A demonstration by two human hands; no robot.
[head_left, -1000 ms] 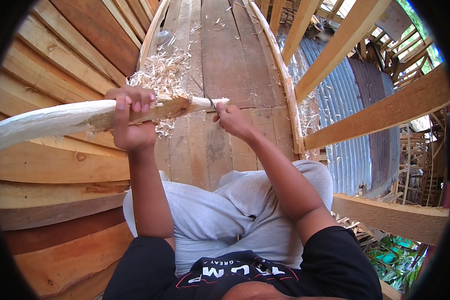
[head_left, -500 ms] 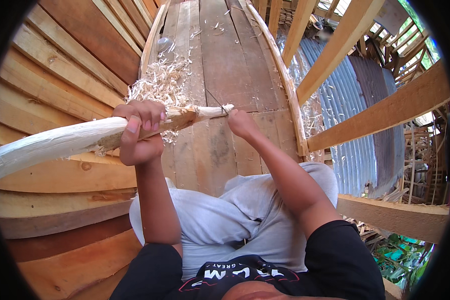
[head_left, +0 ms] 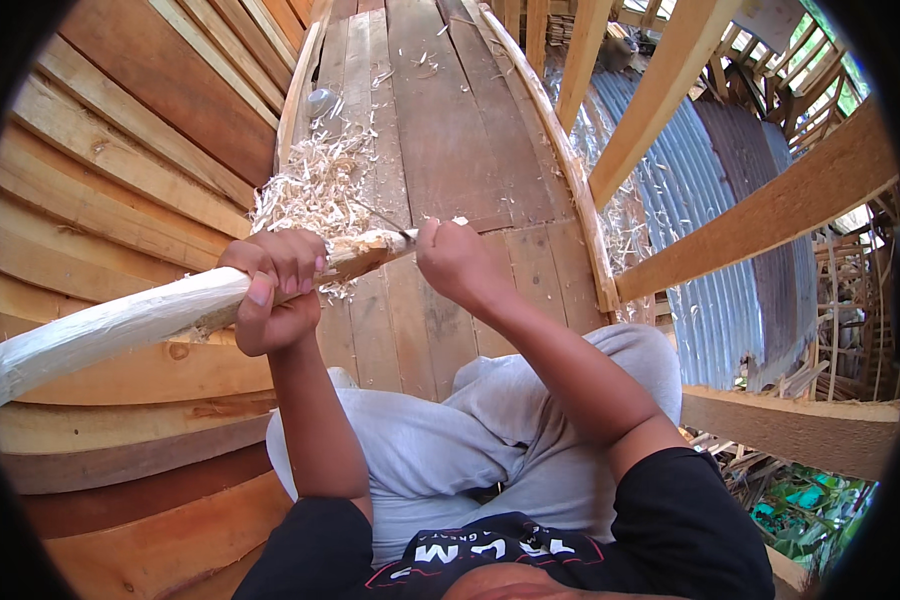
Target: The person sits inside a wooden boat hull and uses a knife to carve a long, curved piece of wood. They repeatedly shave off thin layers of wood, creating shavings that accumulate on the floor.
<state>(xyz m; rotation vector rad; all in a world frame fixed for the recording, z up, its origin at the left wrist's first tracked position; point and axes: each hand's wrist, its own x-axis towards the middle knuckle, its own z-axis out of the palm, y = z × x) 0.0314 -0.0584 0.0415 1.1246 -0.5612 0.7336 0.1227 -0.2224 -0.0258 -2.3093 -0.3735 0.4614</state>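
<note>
A long, curved, peeled wooden pole slants across in front of me, running out of view at the left. My left hand is wrapped round its middle, thumb on the near side. Just right of that grip, a brown patch of rough surface shows on the pole. My right hand is closed near the pole's tapered right end, on what looks like a knife. Its thin dark blade slants out to the upper left across the pole; the handle is hidden in my fist.
Pale wood shavings lie heaped on the plank floor beyond the pole. A small round greyish container stands behind them. A plank wall rises at the left. Slanting wooden beams and corrugated metal sheets are at the right.
My right hand and the blade have moved left along the pole, toward my left hand. The left hand keeps its grip, and the pole has dipped slightly.
</note>
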